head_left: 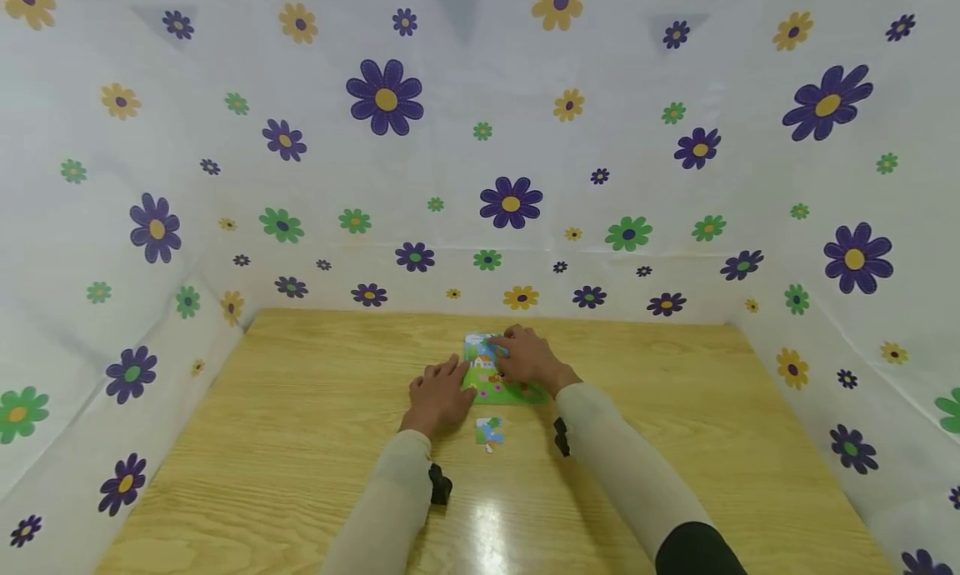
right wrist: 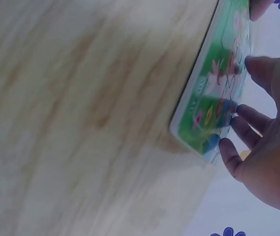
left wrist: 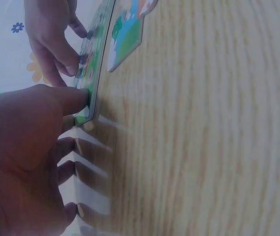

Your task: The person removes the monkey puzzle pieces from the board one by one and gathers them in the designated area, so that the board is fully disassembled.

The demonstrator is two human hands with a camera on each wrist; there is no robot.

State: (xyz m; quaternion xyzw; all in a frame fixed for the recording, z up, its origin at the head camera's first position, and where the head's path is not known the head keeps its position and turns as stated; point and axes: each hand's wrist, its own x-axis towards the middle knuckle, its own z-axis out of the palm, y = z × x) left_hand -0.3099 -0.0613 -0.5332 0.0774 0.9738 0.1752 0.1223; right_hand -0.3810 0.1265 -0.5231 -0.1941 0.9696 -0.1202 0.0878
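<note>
A jigsaw puzzle board (head_left: 487,392) lies on the table, with green grass, pink flowers and a small house printed on it. My left hand (head_left: 438,396) rests at its left edge. In the left wrist view the left thumb (left wrist: 76,101) lies on the board's corner, while the other fingers spread onto the table beside it. From above, my right hand (head_left: 528,358) touches the board's upper right part with its fingertips, covering some of the picture. The right wrist view shows the fingers (right wrist: 250,123) slightly bent against the printed face. Nearer me lies a loose puzzle piece (head_left: 489,432).
The wooden table (head_left: 300,442) is enclosed at the back and both sides by white cloth (head_left: 450,158) printed with purple, yellow and green flowers. The board lies near the table's back edge.
</note>
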